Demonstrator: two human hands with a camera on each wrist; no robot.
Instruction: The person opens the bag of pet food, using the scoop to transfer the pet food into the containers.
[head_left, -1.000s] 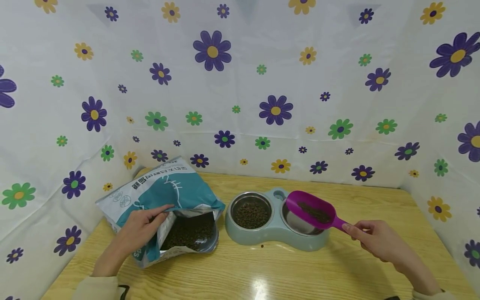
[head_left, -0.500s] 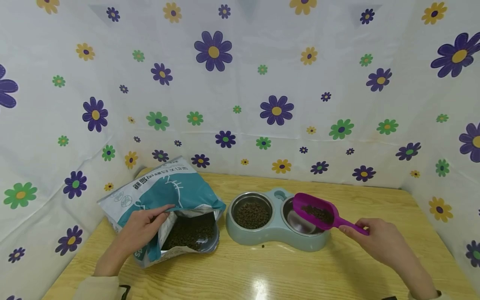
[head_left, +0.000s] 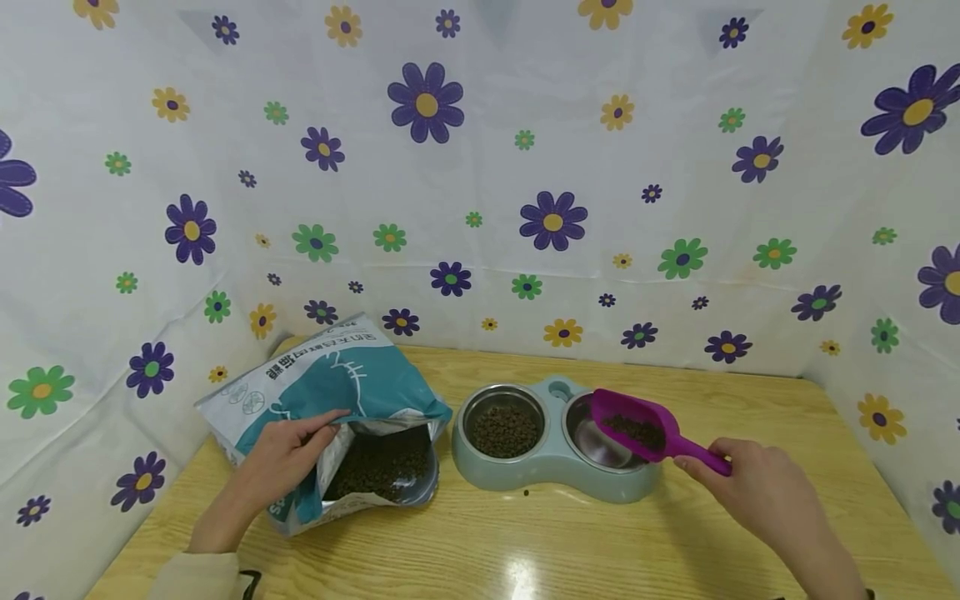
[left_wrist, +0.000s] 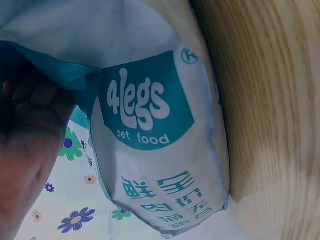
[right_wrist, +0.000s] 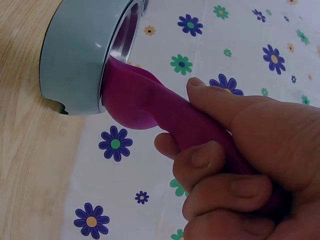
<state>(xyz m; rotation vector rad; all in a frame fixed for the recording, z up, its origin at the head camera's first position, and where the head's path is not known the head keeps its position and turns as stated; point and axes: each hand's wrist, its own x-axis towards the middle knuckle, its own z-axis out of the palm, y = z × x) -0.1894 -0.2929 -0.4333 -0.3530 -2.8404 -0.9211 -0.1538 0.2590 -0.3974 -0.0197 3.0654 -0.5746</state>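
Observation:
My right hand (head_left: 768,492) grips the handle of a magenta scoop (head_left: 670,412), fingers curled round it in the right wrist view. Brown kibble (head_left: 637,431) lies in the scoop, which is over the right steel bowl (head_left: 600,446) of a pale blue double feeder (head_left: 517,477). The left bowl (head_left: 504,390) contains kibble. At the left, a teal and white pet food bag (head_left: 330,375) lies tilted with its mouth facing me and kibble inside. My left hand (head_left: 273,467) pinches the upper edge of that mouth, holding it apart. In the left wrist view the bag's printed side (left_wrist: 145,110) fills the middle.
Everything stands on a wood-grain table (head_left: 585,542). One loose kibble piece (head_left: 526,492) lies just in front of the feeder. A white flower-print sheet (head_left: 480,167) surrounds the back and both sides. The bag's right corner is close to the feeder.
The scoop has moved a little right and slightly down over the right bowl, and the right hand has shifted its grip on the handle. The left hand and bag stay put.

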